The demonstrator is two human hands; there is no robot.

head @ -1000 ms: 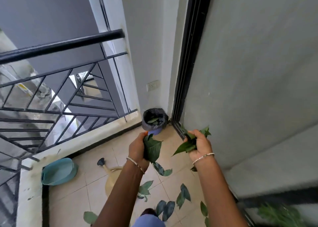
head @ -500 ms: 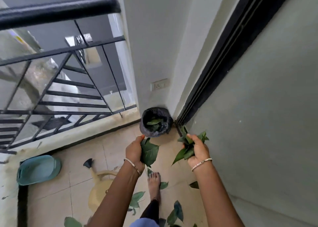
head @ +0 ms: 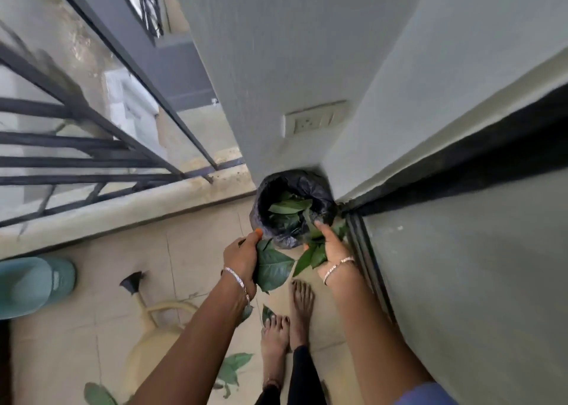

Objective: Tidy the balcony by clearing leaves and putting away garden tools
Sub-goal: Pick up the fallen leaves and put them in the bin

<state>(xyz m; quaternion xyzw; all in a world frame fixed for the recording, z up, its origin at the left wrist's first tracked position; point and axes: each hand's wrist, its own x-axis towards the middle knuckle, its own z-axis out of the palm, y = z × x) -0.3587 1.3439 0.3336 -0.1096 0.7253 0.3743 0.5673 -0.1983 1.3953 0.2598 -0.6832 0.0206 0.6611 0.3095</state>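
head view: standing barefoot at the far corner of the balcony, reaching both arms toward the bin (head: 261, 195) lined with a black bag, tucked where the wall meets the sliding door track. gripping a big leaf (head: 273, 266) in the left hand (head: 242, 255), with fingers curled tight round its stem end, just short of the bin's near-left rim. clutching a bunch of smaller leaves (head: 313, 255) in the right hand (head: 333, 248), again with curled fingers, at the bin's near-right rim; touching it or not, hard telling. seeing more leaves (head: 289, 206) lying inside the bag.

judging the step in hand as dropping both handfuls in. for doing it well:
- bringing each hand fully over the opening, not just beside the rim, before spreading the fingers.
- letting go low, close to the leaves inside, avoiding flutter onto the tiles.
- emptying one hand at a time, given the narrow mouth.
- shaking off anything clinging to the palm.
- keeping clear of the loose bag edge, avoiding dragging it inward.

afterwards, probably turning to the loose leaves (head: 233, 371) on the near floor by the feet, then the watering can (head: 153, 321) sitting near left and the teal tub (head: 33, 284) at the left edge.
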